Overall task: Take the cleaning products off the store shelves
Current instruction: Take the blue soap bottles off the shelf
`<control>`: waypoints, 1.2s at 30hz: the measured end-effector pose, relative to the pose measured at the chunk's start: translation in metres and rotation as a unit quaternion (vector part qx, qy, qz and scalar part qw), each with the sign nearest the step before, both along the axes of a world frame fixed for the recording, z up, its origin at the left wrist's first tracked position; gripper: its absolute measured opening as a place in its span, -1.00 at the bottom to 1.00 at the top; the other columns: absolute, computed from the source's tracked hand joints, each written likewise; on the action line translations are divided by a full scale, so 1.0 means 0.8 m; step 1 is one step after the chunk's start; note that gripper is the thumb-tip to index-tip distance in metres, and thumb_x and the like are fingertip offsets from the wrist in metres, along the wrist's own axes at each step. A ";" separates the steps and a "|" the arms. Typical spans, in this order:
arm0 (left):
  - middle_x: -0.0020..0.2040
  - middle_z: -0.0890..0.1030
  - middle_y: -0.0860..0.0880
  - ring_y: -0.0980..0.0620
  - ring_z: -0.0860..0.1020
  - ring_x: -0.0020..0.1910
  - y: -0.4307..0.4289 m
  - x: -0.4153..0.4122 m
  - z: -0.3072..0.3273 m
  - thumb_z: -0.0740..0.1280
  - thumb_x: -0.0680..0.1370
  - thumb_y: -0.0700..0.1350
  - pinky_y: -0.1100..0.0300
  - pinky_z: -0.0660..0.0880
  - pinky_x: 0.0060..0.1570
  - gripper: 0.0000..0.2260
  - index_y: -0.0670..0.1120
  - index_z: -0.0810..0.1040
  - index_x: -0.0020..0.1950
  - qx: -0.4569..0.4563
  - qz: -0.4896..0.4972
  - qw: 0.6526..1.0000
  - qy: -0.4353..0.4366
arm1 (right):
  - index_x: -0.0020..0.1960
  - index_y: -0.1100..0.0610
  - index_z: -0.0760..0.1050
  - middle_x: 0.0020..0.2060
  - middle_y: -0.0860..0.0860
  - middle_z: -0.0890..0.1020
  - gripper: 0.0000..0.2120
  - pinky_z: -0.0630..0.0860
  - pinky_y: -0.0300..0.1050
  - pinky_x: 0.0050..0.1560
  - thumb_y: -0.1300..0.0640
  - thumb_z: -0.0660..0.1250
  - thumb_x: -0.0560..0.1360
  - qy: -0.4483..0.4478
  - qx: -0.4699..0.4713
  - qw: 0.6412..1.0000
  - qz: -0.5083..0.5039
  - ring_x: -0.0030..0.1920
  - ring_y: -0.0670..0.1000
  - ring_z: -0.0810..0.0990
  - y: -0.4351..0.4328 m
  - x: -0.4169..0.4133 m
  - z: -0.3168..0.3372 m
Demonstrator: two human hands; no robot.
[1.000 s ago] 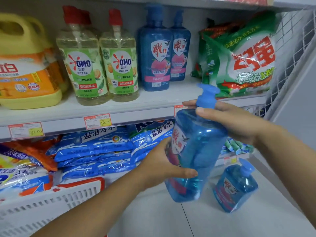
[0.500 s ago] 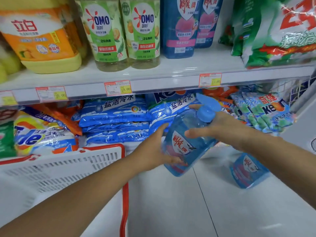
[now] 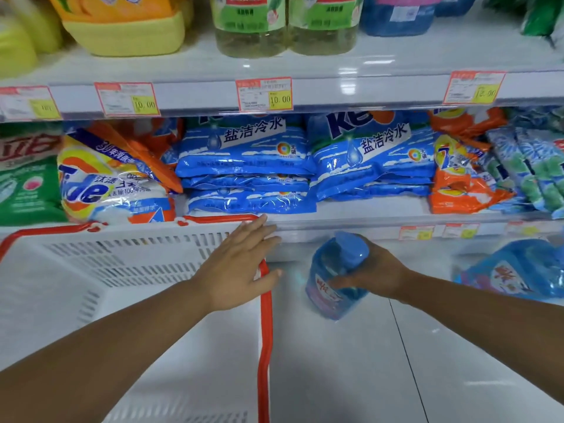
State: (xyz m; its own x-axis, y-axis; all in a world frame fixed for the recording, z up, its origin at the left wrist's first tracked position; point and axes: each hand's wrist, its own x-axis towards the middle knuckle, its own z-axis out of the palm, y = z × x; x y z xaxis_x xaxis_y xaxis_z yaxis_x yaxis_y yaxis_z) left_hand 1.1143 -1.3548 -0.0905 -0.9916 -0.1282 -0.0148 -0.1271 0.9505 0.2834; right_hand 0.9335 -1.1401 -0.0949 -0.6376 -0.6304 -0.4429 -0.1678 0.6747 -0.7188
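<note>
My right hand [image 3: 374, 274] grips a blue pump bottle [image 3: 331, 279] by its shoulder, low over the white floor. The bottle is tilted, label toward me. My left hand [image 3: 241, 264] is off the bottle, fingers straight, above the red rim of a white basket [image 3: 128, 270]. A second blue pump bottle [image 3: 515, 271] lies on the floor at the right. Blue detergent bags [image 3: 244, 166] are stacked on the lower shelf behind my hands.
Tide bags [image 3: 113, 181], orange bags [image 3: 460, 175] and green-blue packs [image 3: 531, 172] fill the lower shelf. Yellow jugs [image 3: 125, 29], clear green-labelled bottles [image 3: 283, 29] and blue bottles [image 3: 396, 13] stand on the upper shelf. Price tags [image 3: 264, 94] line the shelf edge.
The bottle has come down from shelf height to near the floor. My left hand has let go of it and moved left over the basket. The view has tilted downward.
</note>
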 end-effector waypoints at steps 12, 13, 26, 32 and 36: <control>0.32 0.52 0.00 -0.03 0.38 0.36 -0.001 -0.038 0.045 0.22 0.51 0.12 -0.04 0.37 0.35 -0.55 -0.01 0.53 0.35 -0.037 -0.041 0.991 0.126 | 0.48 -0.13 0.25 0.33 -0.13 0.45 -0.10 0.45 -0.03 0.33 -0.06 0.63 0.25 -0.025 0.093 0.980 0.173 0.32 -0.03 0.45 -0.012 -0.038 0.060; 0.29 0.54 0.00 -0.05 0.42 0.32 0.003 -0.053 0.063 0.23 0.52 0.09 -0.02 0.38 0.32 -0.57 -0.03 0.55 0.33 -0.037 -0.040 0.985 0.166 | 0.44 -0.14 0.33 0.31 -0.15 0.48 -0.26 0.44 -0.06 0.33 -0.01 0.58 0.36 -0.019 0.095 0.980 0.176 0.30 -0.04 0.48 -0.011 -0.046 0.088; 0.41 0.48 0.05 0.01 0.40 0.39 0.024 -0.267 0.231 0.15 0.62 0.19 0.04 0.32 0.34 -0.56 0.03 0.44 0.43 -0.124 -0.011 0.945 0.302 | 0.01 0.01 0.58 -0.07 -0.02 0.67 -0.81 0.60 0.09 0.13 0.28 0.34 0.53 0.328 -0.385 0.854 -0.120 -0.02 0.03 0.65 -0.029 -0.174 0.314; 0.08 0.64 0.08 0.00 0.58 0.01 0.018 -0.288 0.203 0.15 0.60 0.23 0.10 0.36 -0.03 -0.62 0.03 0.58 0.16 -0.256 0.025 0.902 0.346 | 0.55 0.00 0.06 0.44 -0.04 0.37 0.11 0.36 0.08 0.43 -0.20 0.62 0.22 0.275 -0.291 0.909 -0.117 0.40 0.01 0.40 -0.101 -0.256 0.322; -0.03 0.63 0.05 -0.03 0.56 -0.10 0.017 -0.289 0.199 0.14 0.61 0.22 0.08 0.37 -0.12 -0.63 -0.01 0.59 0.07 -0.279 0.021 0.880 0.384 | 0.59 -0.09 -0.23 0.53 -0.01 0.24 0.32 0.28 0.11 0.48 -0.17 0.66 0.17 0.246 -0.322 0.902 -0.149 0.48 0.05 0.30 -0.138 -0.285 0.316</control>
